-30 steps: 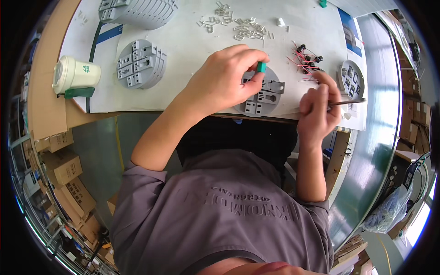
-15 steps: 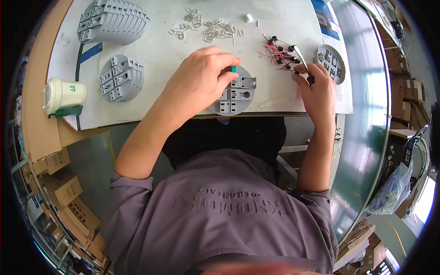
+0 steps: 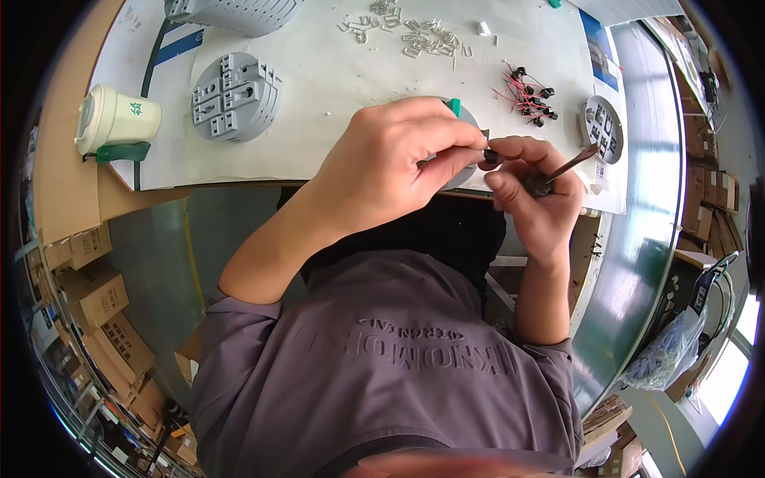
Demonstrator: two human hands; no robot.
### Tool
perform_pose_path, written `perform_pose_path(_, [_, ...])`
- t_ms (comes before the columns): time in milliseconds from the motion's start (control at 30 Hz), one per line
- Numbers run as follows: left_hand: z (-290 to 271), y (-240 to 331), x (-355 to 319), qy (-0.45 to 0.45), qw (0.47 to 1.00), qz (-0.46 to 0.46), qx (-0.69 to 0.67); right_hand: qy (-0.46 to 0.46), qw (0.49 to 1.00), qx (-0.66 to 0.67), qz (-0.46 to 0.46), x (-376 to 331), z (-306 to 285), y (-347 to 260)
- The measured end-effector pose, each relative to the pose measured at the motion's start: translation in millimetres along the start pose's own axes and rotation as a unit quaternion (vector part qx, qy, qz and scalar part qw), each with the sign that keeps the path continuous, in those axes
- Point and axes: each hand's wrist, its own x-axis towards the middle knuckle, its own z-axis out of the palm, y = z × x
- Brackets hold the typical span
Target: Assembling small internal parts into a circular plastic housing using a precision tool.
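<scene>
My left hand (image 3: 410, 151) is closed, thumb and forefinger pinched at a small black round part (image 3: 491, 156). The fingertips of my right hand (image 3: 542, 187) meet it there from the other side. Tucked in my right hand is a screwdriver (image 3: 570, 162) with a dark handle, its metal shaft pointing outward to the right. Beneath my left hand lies a grey round plastic base (image 3: 470, 119), mostly covered. A green block (image 3: 454, 106) shows at its far edge, just beyond my left knuckles.
Black parts with red wires (image 3: 530, 99) lie beyond my right hand, near another grey round piece (image 3: 602, 130). Loose metal clips (image 3: 434, 38) are scattered at the back. Stacked grey bases (image 3: 235, 97) and a cream cup (image 3: 119, 119) stand left. The table's front edge (image 3: 239, 185) runs close.
My right hand has come left from beside the wired parts, bringing the screwdriver and a small black part to my left hand. My left hand has left the green block and moved right.
</scene>
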Motion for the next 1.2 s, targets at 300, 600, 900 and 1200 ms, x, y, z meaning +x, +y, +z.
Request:
perform_pose_path(300, [-2, 1, -14, -0.036, 0.989, -0.138, -0.031, -0.016, 0.998, 0.049, -0.042, 5, 15, 13])
perform_pose_path(600, [21, -23, -24, 0.026, 0.981, -0.042, 0.185, -0.1, 0.916, -0.377, -0.099, 16, 2, -5])
perform_pose_path(900, [15, -31, -34, -0.016, 0.992, -0.083, 0.09, -0.177, 0.787, -0.573, -0.145, 23, 18, -19])
perform_pose_path(1200, [11, -38, -36, -0.036, 0.991, -0.075, 0.1, 0.03, 0.811, -0.517, -0.271, -16, 27, 44])
